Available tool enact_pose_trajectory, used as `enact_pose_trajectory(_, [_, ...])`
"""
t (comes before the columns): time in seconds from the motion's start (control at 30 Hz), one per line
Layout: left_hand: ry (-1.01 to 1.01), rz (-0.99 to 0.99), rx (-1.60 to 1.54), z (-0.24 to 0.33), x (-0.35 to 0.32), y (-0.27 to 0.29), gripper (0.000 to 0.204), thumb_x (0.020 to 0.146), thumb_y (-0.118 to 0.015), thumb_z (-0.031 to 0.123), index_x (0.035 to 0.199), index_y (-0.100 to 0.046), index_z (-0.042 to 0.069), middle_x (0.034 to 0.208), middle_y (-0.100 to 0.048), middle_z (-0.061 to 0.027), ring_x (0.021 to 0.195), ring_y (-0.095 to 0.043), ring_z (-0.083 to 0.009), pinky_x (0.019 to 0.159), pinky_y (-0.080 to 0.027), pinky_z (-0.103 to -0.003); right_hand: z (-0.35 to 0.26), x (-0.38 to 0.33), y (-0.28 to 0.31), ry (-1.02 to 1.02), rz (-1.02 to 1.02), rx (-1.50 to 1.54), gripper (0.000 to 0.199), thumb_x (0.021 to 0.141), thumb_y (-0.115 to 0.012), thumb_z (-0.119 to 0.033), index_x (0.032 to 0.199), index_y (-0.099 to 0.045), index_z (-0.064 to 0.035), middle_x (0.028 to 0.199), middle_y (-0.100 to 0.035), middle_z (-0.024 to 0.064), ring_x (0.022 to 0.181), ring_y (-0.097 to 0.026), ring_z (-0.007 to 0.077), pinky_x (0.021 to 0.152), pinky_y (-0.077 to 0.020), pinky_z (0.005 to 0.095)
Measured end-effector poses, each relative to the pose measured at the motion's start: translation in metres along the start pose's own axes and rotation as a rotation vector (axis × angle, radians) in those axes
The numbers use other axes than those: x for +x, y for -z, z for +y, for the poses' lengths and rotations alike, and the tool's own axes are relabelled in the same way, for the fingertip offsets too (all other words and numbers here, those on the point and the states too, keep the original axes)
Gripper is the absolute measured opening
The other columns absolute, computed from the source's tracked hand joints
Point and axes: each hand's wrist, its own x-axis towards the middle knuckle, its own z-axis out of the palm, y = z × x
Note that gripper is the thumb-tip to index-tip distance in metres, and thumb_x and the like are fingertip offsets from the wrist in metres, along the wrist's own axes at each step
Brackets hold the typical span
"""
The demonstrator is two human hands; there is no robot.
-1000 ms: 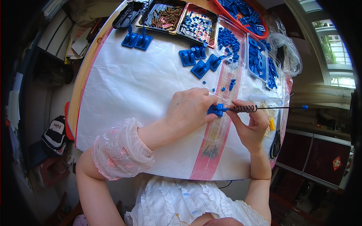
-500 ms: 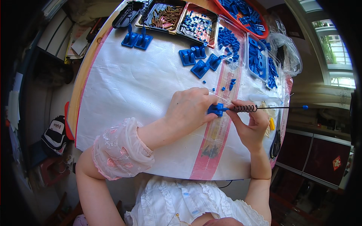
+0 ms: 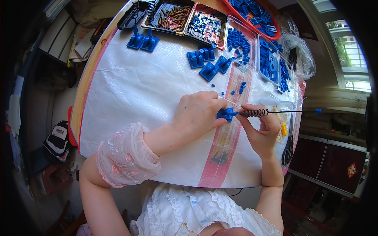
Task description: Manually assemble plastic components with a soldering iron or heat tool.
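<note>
My left hand (image 3: 201, 112) is closed around a blue plastic base (image 3: 225, 114), its thumb and fingers gripping the sides. From that base a short blue stem leads into a black coil spring (image 3: 256, 113). My right hand (image 3: 262, 128) pinches the spring's near end, where the stem meets it; the exact joint is partly covered by fingertips. Past the coil, a thin black rod (image 3: 289, 112) runs out to the right and ends in a blue tip (image 3: 318, 111). Both hands are over the white sheet (image 3: 130, 90).
Small blue parts (image 3: 242, 87) lie just beyond my hands, with several blue bases (image 3: 208, 71) behind them. Two bases with springs (image 3: 149, 43) stand far left. Trays of brass screws (image 3: 175, 17) and blue parts (image 3: 269, 59) line the back. Black scissors (image 3: 288, 151) lie at right.
</note>
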Motion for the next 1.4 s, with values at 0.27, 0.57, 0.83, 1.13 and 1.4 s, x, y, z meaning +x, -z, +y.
enact_pose_trajectory(0.27, [0.004,-0.002,0.002,0.0001,-0.0004,0.0008,0.024,0.073,-0.083,0.028,0.089,-0.071,0.015,0.077,-0.065,-0.0015,0.073,-0.066,-0.0204,0.062,-0.053,-0.035,0.0,0.0016,-0.0014,0.008,0.028,0.001,0.031,0.076,-0.078,0.01,0.104,-0.071,0.0024,0.091,-0.073,0.0095,0.085,-0.07,0.0154,0.078,-0.0533,0.0262])
enact_pose_trajectory(0.57, [-0.003,0.008,-0.008,0.0,0.0002,0.0,0.022,0.073,-0.083,0.027,0.088,-0.072,0.014,0.077,-0.065,-0.0018,0.072,-0.066,-0.0208,0.062,-0.053,-0.035,-0.0012,0.0037,-0.0049,0.011,0.089,0.01,0.024,0.074,-0.081,0.004,0.097,-0.074,0.0006,0.088,-0.075,0.0109,0.078,-0.073,0.018,0.07,-0.0536,0.0263])
enact_pose_trajectory(0.83, [0.005,0.0,-0.005,0.0021,0.0004,0.0022,0.022,0.073,-0.083,0.027,0.087,-0.072,0.014,0.076,-0.065,-0.0015,0.072,-0.066,-0.0203,0.061,-0.052,-0.035,0.0001,0.0028,-0.0047,0.009,0.085,0.018,0.025,0.074,-0.081,0.004,0.097,-0.074,0.0008,0.09,-0.075,0.0112,0.078,-0.073,0.0185,0.07,-0.0538,0.0267])
enact_pose_trajectory(1.13, [0.01,-0.014,0.007,0.0015,0.0004,0.0013,0.024,0.073,-0.083,0.026,0.091,-0.072,0.016,0.077,-0.064,-0.0005,0.072,-0.066,-0.0197,0.062,-0.052,-0.035,-0.0015,0.0036,-0.0043,0.012,0.076,0.008,0.024,0.074,-0.08,0.004,0.097,-0.074,0.0001,0.09,-0.075,0.011,0.078,-0.073,0.0183,0.07,-0.054,0.0268])
enact_pose_trajectory(1.4, [0.01,-0.02,0.016,0.0015,0.0004,0.0017,0.024,0.073,-0.083,0.027,0.091,-0.071,0.016,0.077,-0.064,-0.0004,0.073,-0.066,-0.0198,0.063,-0.052,-0.035,-0.0009,0.0033,-0.004,0.025,0.069,-0.001,0.023,0.075,-0.08,0.004,0.097,-0.074,0.0006,0.089,-0.075,0.0104,0.078,-0.072,0.0174,0.07,-0.0544,0.0267])
